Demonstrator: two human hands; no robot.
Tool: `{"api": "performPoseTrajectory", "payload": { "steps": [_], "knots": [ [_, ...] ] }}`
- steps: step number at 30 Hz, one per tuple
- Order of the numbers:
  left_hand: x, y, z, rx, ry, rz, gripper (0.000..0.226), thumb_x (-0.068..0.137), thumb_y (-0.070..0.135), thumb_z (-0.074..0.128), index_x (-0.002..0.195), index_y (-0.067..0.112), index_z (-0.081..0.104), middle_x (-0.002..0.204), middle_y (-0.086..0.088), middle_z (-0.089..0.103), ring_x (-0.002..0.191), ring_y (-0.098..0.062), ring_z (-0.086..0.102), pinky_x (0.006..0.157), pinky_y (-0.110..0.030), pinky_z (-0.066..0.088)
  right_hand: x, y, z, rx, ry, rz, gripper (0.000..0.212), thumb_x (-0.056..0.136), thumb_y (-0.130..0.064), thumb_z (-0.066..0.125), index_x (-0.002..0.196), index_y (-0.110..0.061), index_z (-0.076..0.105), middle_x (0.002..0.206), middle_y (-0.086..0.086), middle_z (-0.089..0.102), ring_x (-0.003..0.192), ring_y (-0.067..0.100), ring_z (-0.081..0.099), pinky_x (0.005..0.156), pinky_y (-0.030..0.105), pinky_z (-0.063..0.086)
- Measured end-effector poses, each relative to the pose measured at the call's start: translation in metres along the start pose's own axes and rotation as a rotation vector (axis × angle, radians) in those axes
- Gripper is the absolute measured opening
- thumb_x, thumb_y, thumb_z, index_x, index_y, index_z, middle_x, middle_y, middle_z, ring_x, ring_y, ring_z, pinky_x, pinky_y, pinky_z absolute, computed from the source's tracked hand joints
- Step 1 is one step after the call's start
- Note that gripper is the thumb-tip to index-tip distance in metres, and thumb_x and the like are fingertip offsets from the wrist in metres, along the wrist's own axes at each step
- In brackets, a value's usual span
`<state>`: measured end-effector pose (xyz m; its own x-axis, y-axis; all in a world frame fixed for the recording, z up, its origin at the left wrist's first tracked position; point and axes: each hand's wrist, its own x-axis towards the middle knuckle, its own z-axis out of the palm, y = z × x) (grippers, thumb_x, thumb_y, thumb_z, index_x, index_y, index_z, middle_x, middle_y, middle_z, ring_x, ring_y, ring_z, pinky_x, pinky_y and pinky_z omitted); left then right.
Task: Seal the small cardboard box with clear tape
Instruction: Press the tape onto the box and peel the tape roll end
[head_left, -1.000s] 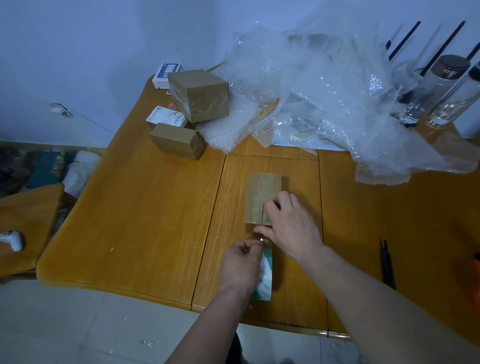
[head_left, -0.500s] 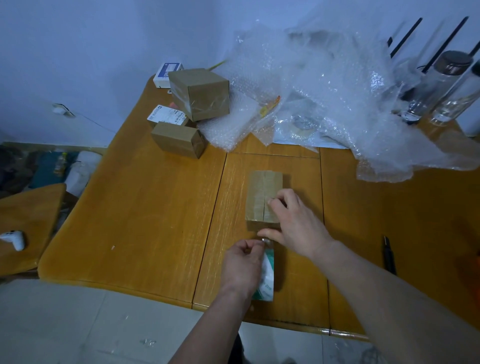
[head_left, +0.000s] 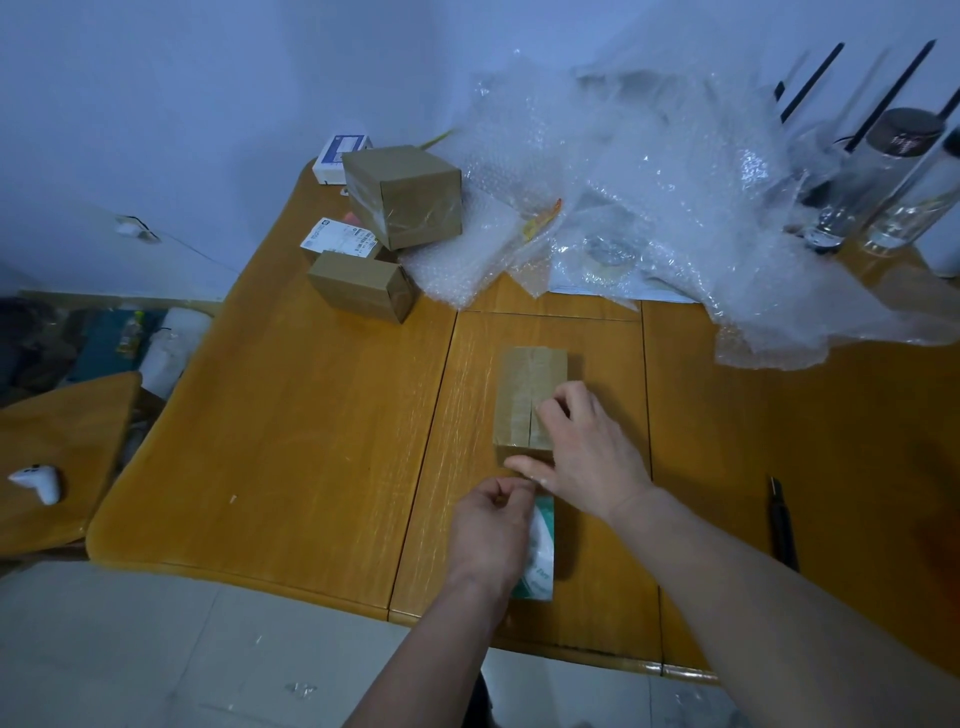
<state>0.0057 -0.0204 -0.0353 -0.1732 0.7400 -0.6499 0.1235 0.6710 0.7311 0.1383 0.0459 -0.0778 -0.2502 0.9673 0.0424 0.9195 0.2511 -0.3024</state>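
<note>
taping the box shut on the worktop

right hand fingers spread flat on the box; left hand just below, fingers pinched on the tape roll. a skewed pull could wrinkle the tape or miss the seam.

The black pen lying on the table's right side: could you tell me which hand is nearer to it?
Right. The right hand rests on the small cardboard box, left of the black pen. The left hand sits further left, at the tape dispenser.
</note>
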Motion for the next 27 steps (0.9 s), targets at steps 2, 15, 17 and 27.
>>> {"api": "performPoseTrajectory", "payload": {
  "steps": [2,15,17,27],
  "knots": [
    [0.000,0.001,0.000,-0.013,-0.001,-0.002,0.016,0.100,0.034,0.062,0.092,0.026,0.073,0.092,-0.005,0.077,0.088,-0.029,0.074,0.082,-0.049,0.062,0.000,-0.003,0.002,-0.009,0.030,0.012,0.057,0.083,-0.066,0.060,0.111,-0.016,0.053,0.116,0.007,0.043,0.104,0.021,0.051,0.074,0.033,0.059],
    [-0.014,0.011,-0.016,-0.071,0.018,0.107,0.014,0.100,0.033,0.063,0.098,0.025,0.074,0.092,-0.002,0.076,0.083,-0.023,0.072,0.067,-0.037,0.058,-0.008,0.002,-0.021,-0.087,-0.056,-0.035,0.078,0.076,-0.041,0.082,0.141,-0.018,0.044,0.133,0.006,0.049,0.119,0.023,0.052,0.099,0.042,0.052],
    [-0.024,0.019,-0.018,-0.086,0.016,0.151,0.015,0.099,0.033,0.063,0.095,0.025,0.075,0.088,0.001,0.077,0.088,-0.026,0.073,0.076,-0.044,0.061,-0.014,0.000,-0.041,-0.017,-0.044,0.029,0.075,0.084,-0.046,0.072,0.146,-0.023,0.038,0.134,-0.003,0.050,0.121,0.016,0.049,0.104,0.037,0.047],
    [-0.096,0.115,-0.016,-0.229,-0.020,0.544,0.013,0.097,0.024,0.069,0.086,0.023,0.077,0.081,-0.024,0.071,0.064,-0.020,0.060,0.062,-0.041,0.049,-0.047,-0.055,-0.204,0.744,0.148,0.152,0.034,0.081,-0.056,0.066,0.111,-0.040,0.067,0.104,-0.028,0.059,0.103,-0.005,0.058,0.080,0.008,0.042]
  ]
}}
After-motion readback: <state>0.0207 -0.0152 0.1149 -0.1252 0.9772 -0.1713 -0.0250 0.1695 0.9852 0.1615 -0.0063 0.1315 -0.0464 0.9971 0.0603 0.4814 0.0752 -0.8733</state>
